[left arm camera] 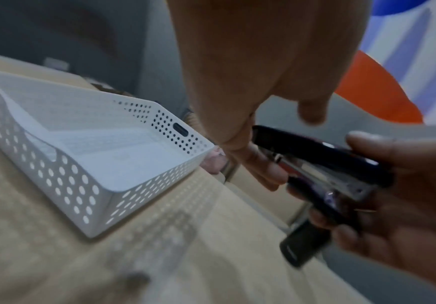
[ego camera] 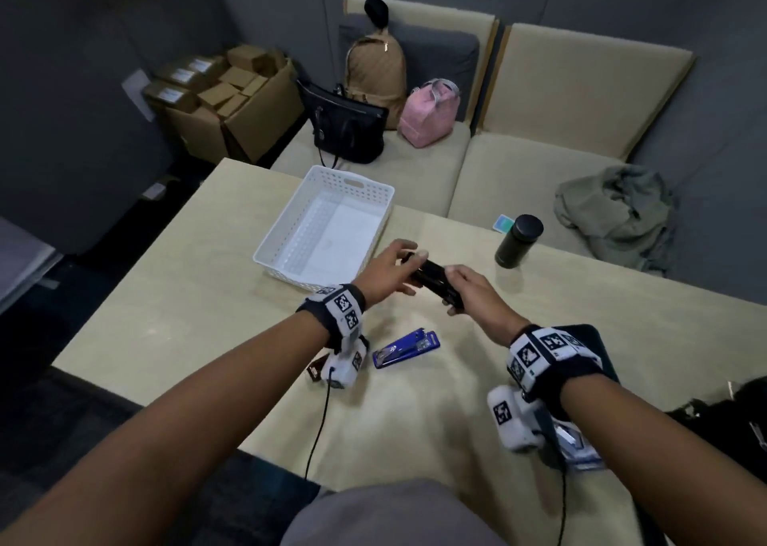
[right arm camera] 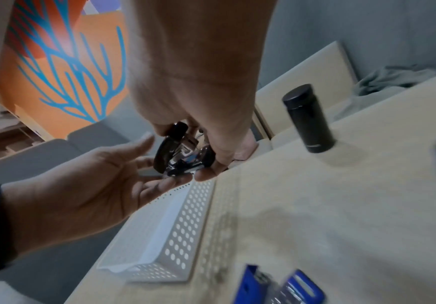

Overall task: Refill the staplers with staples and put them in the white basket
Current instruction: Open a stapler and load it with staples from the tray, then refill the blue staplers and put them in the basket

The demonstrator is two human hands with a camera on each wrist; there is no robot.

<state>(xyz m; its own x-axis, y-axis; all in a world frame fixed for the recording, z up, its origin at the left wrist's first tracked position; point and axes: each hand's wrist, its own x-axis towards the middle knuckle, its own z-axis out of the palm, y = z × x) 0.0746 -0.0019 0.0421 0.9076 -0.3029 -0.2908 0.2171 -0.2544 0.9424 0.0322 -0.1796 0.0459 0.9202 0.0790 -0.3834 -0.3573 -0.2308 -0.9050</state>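
Observation:
A black stapler [ego camera: 433,282] hangs above the table just past the near right corner of the white basket [ego camera: 290,276]. My right hand [ego camera: 450,292] grips its rear end. My left hand [ego camera: 409,269] lies open at its front end; the fingers [left arm camera: 263,170] touch the metal magazine from below and the thumb hovers apart. In the left wrist view the black stapler [left arm camera: 323,158] gapes slightly, showing the metal track. The basket [left arm camera: 69,185] holds only a white liner. A blue stapler [ego camera: 404,348], swung open, lies on the table under my left wrist; it shows again as the blue stapler [right arm camera: 300,288].
A black flask [ego camera: 519,241] stands near the table's far right edge. A small brown box [ego camera: 314,373] lies by my left wrist and a dark flat case [ego camera: 589,338] under my right wrist. Behind the table, a sofa carries bags and a grey jacket [ego camera: 614,213].

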